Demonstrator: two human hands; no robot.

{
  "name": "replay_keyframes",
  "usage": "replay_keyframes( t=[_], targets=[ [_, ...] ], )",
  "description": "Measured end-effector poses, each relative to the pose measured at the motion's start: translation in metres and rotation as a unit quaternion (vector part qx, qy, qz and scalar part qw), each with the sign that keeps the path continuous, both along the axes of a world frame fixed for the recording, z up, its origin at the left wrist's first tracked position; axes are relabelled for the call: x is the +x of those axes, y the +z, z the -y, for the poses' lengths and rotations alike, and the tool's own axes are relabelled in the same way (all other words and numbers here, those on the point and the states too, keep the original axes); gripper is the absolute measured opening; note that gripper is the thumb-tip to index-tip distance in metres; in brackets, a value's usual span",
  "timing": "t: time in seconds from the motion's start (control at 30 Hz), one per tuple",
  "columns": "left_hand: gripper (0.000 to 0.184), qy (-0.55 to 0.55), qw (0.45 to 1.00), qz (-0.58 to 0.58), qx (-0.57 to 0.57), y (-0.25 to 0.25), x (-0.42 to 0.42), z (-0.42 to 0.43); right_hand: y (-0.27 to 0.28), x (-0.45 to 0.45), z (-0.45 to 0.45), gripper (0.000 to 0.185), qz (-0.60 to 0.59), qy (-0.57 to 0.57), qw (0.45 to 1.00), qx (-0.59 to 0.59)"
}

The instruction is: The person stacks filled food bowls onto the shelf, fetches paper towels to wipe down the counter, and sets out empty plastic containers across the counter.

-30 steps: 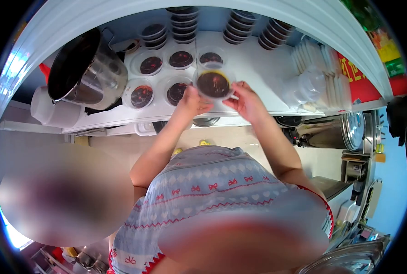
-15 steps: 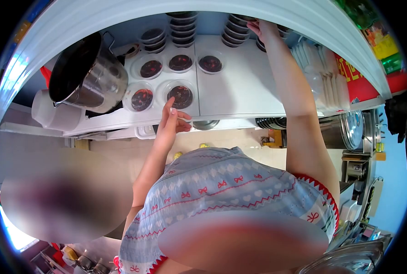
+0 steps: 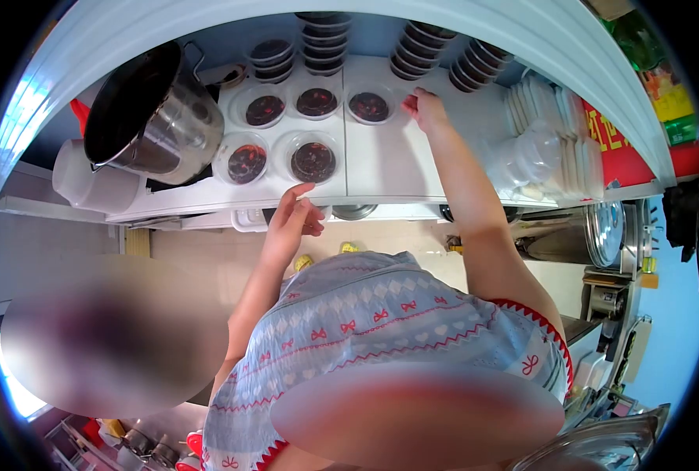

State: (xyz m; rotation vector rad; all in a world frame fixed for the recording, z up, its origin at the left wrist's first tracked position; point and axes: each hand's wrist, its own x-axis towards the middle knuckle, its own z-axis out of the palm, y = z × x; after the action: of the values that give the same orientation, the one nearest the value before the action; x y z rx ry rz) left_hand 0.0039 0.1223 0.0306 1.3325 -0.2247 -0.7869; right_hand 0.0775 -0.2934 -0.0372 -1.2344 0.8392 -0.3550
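My left hand hovers at the counter's front edge with its fingers apart and nothing in it, just below a round container of dark food. My right hand is over the white counter, its fingers curled together with nothing seen in them. Just left of it sits another filled container. Several more bowls of dark, red-flecked food stand to the left, among them one at the front left. Behind my right hand rises a stack of filled containers.
A large metal pot and a white tub stand at the left. More stacks of filled containers line the back. Clear lids and empty cups are at the right. A person's blurred head is at the lower left.
The container that both hands held is gone from them. My right hand went to the back stacks, then came back toward the front. My left hand has drawn back to the counter's edge and opened.
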Motion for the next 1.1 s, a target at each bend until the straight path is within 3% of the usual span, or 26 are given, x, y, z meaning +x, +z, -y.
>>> replay_keyframes(
  t=[0.07,0.13,0.17,0.23,0.37,0.5,0.6,0.7,0.77,0.8,0.83,0.87,1.0,1.03,1.1],
  targets=[
    [0.035,-0.009,1.0,-0.003,0.006,-0.001,0.0,-0.001,-0.008,0.02,0.021,0.027,0.074,-0.025,0.995,0.059],
    [0.033,-0.001,1.0,0.005,0.006,-0.004,-0.001,-0.001,-0.004,0.037,0.028,0.027,0.137,0.057,0.956,0.251],
    [0.033,-0.005,1.0,0.005,0.005,-0.003,-0.003,0.0,-0.002,0.046,0.031,0.027,0.138,0.053,0.957,0.25],
    [0.032,0.026,1.0,0.004,0.017,0.0,-0.007,0.003,0.0,0.061,0.036,0.028,0.177,-0.011,0.906,0.385],
    [0.031,0.032,0.999,0.007,0.023,0.004,-0.009,-0.001,-0.025,0.083,0.054,0.034,0.301,-0.13,0.861,0.389],
    [0.03,0.042,0.999,0.001,0.018,-0.001,-0.005,-0.007,-0.015,0.074,0.064,0.035,0.27,-0.143,0.874,0.379],
    [0.03,0.042,0.999,0.004,0.021,-0.001,-0.008,-0.003,-0.019,0.069,0.086,0.032,0.207,-0.133,0.849,0.468],
    [0.03,0.04,0.999,0.003,0.023,0.002,-0.009,0.001,-0.004,0.049,0.076,0.029,0.189,-0.097,0.876,0.434],
    [0.03,0.039,0.999,-0.004,0.025,0.002,-0.01,0.003,-0.003,0.038,0.062,0.029,0.112,-0.095,0.943,0.3],
    [0.03,0.033,0.999,-0.004,0.027,0.001,-0.01,0.003,0.0,0.027,0.044,0.029,0.109,-0.093,0.942,0.303],
    [0.03,0.029,0.999,-0.004,0.03,0.0,-0.008,0.003,0.008,0.014,0.022,0.028,0.011,-0.006,0.99,0.143],
    [0.03,0.035,0.999,-0.005,0.032,-0.001,-0.007,0.005,0.016,0.006,0.003,0.028,-0.085,0.084,0.993,-0.026],
    [0.028,0.011,1.0,-0.005,0.028,-0.004,-0.005,0.01,0.007,0.006,-0.017,0.028,-0.158,0.222,0.954,-0.128],
    [0.027,0.004,1.0,0.0,0.028,-0.001,-0.006,0.014,0.008,0.004,-0.019,0.028,-0.157,0.225,0.953,-0.127],
    [0.027,-0.02,1.0,0.011,0.021,-0.001,-0.002,0.016,0.012,-0.005,-0.024,0.023,-0.047,0.15,0.985,-0.066]
  ],
)
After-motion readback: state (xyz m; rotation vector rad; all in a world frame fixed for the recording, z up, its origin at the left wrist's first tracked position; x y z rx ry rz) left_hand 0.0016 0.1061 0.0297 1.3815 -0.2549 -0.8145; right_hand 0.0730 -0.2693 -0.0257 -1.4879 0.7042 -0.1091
